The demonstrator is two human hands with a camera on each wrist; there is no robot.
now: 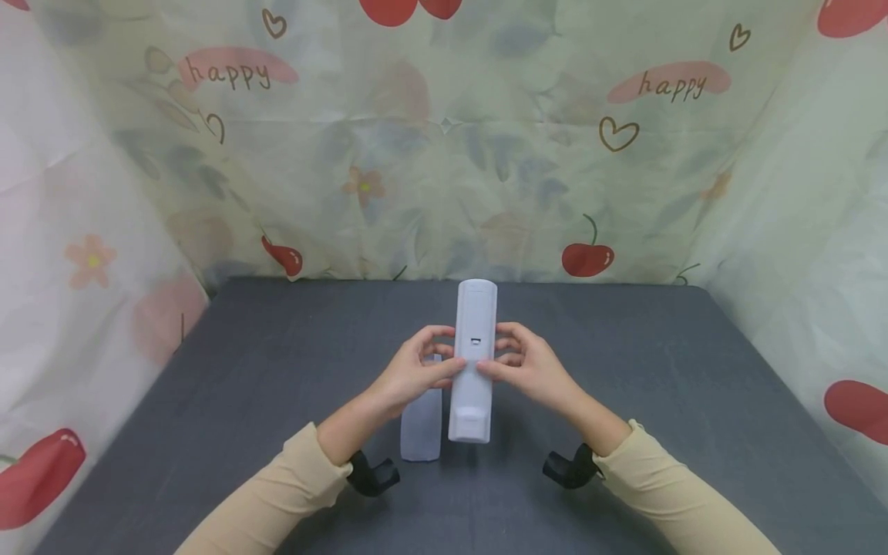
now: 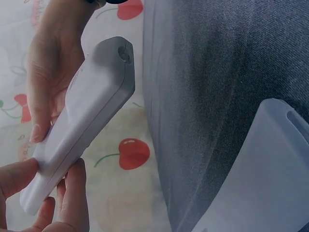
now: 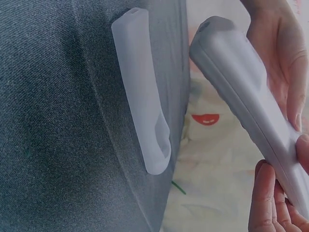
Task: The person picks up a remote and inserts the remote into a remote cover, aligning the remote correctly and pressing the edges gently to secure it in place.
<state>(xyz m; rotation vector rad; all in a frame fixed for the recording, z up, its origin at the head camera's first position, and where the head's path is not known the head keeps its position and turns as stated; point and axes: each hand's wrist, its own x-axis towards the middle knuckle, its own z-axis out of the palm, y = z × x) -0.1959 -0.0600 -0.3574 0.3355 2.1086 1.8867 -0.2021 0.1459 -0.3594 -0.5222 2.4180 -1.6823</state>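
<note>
A white remote control point(image 1: 475, 304) is held up over the table, its back with a small latch slot turned toward the head camera. My left hand point(image 1: 414, 370) grips its left edge, thumb on the back face and fingers curled behind. From the other side my right hand point(image 1: 533, 370) grips it the same way. The wrist views show the remote's thick rounded end point(image 2: 108, 63) free of both hands. On the table, partly behind my left hand, lies a translucent whitish remote sleeve point(image 3: 137, 82) with an opening near one end.
A dark grey cloth covers the table point(image 1: 312, 324). Printed curtains point(image 1: 444, 193) with cherries and flowers enclose its back and sides. Black straps point(image 1: 373, 474) sit at both wrists, by the beige sleeve cuffs.
</note>
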